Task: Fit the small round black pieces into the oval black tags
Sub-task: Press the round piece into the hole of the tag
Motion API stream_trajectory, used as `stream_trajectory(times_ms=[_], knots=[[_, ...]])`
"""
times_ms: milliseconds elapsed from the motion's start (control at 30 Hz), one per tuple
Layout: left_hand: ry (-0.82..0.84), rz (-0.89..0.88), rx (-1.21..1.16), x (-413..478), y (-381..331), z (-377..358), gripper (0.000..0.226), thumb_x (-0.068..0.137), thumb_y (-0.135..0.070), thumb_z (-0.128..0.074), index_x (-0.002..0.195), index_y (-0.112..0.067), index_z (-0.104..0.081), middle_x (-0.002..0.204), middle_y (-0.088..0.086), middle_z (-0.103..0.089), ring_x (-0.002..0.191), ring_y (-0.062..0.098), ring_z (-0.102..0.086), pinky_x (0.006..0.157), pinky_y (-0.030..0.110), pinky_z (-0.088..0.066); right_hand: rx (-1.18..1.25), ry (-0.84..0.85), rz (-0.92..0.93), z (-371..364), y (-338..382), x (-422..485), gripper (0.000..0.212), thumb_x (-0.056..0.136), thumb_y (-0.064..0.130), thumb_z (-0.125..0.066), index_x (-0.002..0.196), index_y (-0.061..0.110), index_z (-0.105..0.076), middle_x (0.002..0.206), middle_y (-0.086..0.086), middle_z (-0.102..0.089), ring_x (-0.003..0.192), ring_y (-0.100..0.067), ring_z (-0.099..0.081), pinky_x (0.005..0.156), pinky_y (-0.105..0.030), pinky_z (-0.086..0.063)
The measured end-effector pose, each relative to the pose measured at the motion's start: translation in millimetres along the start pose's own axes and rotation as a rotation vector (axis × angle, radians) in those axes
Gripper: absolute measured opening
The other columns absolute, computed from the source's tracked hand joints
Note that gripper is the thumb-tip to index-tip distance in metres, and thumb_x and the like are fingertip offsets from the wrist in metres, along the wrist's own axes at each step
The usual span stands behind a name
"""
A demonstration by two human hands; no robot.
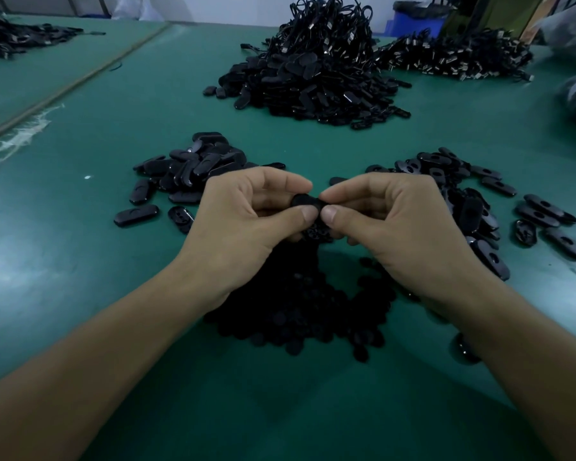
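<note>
Oval tag (308, 201) sits pinched between both hands above the desk (80, 247), at centre. Its long axis runs roughly left-right, flat face tilted up toward me; fingers cover most of it. Left hand (246, 216) has a narrow grip on the tag's left end, thumb under, forefinger over. Right hand (384, 217) pinches the right end the same way. I cannot tell if a round piece is already under those fingertips.

Loose round pieces (300, 314) lie in a dark pile on the desk right under my wrists. Open tags with holes (479, 207) lie heaped to the right, closed-looking tags (187, 171) to the left. A big heap with cords (316, 71) sits far back.

Risks, my guess: everything is black on black in dim light, so a piece could seat crooked or be missed. An off-centre press could pop the tag out of the pinch into the pile below, mixing it with the loose parts.
</note>
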State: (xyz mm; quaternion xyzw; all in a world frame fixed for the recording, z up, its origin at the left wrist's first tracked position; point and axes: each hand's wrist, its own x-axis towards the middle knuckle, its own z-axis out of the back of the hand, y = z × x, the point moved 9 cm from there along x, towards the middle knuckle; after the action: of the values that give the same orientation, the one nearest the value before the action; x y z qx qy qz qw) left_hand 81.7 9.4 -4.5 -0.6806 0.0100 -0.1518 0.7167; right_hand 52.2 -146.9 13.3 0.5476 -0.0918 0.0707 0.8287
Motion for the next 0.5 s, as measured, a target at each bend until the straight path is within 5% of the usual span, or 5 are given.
stream_trajectory(times_ms=[500], knots=[[0.027,-0.023,0.047,-2.8,-5.4,-3.5,0.02,0.078,-0.002,-0.082,0.086,-0.019,-0.075,0.076,0.004,-0.077,0.062,0.014,-0.073,0.062,0.019,-0.057,-0.133,-0.005,-0.036,2.2,1.0,-1.5,0.01,0.084,0.019,-0.078,0.083,0.028,-0.073,0.071,0.016,-0.072,0.064,0.001,-0.066,0.061,-0.013,-0.047]])
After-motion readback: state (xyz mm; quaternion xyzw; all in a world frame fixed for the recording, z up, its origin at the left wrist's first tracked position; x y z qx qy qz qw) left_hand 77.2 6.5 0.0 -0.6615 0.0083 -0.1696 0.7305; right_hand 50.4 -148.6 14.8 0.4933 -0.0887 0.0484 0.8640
